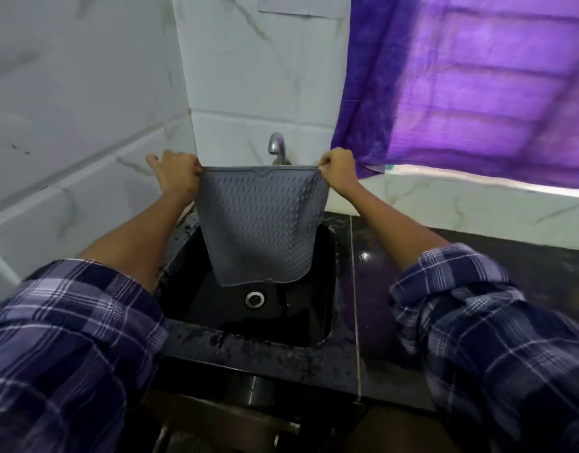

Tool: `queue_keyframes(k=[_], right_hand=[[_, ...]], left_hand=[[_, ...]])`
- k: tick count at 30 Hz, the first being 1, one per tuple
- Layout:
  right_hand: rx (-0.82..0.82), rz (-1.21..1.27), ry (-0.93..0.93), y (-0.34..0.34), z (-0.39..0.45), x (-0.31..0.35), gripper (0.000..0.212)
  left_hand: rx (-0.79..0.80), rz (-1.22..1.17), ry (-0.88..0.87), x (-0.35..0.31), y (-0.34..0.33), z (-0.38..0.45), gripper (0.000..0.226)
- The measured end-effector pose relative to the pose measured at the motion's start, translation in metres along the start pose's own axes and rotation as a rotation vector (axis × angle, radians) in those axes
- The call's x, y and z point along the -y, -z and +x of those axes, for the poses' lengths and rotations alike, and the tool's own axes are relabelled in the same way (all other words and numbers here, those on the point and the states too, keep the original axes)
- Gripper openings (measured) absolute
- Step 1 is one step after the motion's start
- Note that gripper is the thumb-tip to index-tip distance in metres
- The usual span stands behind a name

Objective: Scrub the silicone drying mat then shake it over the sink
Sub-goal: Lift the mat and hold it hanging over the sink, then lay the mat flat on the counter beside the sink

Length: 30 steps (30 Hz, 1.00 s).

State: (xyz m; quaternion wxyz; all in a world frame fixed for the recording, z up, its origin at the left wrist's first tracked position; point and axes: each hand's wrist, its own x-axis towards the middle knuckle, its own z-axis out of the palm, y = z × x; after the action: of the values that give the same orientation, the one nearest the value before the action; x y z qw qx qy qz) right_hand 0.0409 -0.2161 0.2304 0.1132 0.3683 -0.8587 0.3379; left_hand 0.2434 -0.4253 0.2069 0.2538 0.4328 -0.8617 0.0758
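Left hand (177, 173) and right hand (339, 168) pinch the mat's (260, 223) top corners; it hangs above the sink (314, 322), apparently clear of it.

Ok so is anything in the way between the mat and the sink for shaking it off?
Nothing visible. The mat hangs from the left hand and right hand directly over the open sink; the tap stands behind its top edge.

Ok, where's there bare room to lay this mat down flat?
The dark counter right of the sink, between the basin and the tiled ledge under the purple curtain, looks bare. The wet front rim is narrow. Both hands hold the mat over the basin.
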Motion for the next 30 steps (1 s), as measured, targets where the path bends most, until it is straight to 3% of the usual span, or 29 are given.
queue_keyframes(k=[7, 13, 17, 22, 26, 30], right_hand=[[-0.073, -0.052, -0.012, 0.053, 0.003, -0.016, 0.024], [-0.337, -0.091, -0.099, 0.134, -0.006, -0.028, 0.031], [-0.416, -0.173, -0.102, 0.206, -0.008, -0.037, 0.03], [-0.379, -0.271, -0.133, 0.266, -0.034, -0.062, 0.026], [-0.222, -0.335, -0.157, 0.298, -0.059, -0.08, 0.024], [-0.097, -0.346, -0.172, 0.323, -0.077, -0.098, 0.024]], left_hand=[[-0.058, -0.048, -0.146, -0.035, 0.023, 0.017, 0.023], [-0.245, -0.202, -0.255, -0.108, 0.071, 0.034, 0.022], [-0.255, -0.33, -0.34, -0.154, 0.106, 0.039, 0.025], [-0.023, -0.496, -0.523, -0.197, 0.118, 0.03, 0.023], [0.315, -0.586, -0.663, -0.22, 0.128, 0.028, 0.023], [0.639, -0.586, -0.672, -0.245, 0.146, 0.027, 0.023]])
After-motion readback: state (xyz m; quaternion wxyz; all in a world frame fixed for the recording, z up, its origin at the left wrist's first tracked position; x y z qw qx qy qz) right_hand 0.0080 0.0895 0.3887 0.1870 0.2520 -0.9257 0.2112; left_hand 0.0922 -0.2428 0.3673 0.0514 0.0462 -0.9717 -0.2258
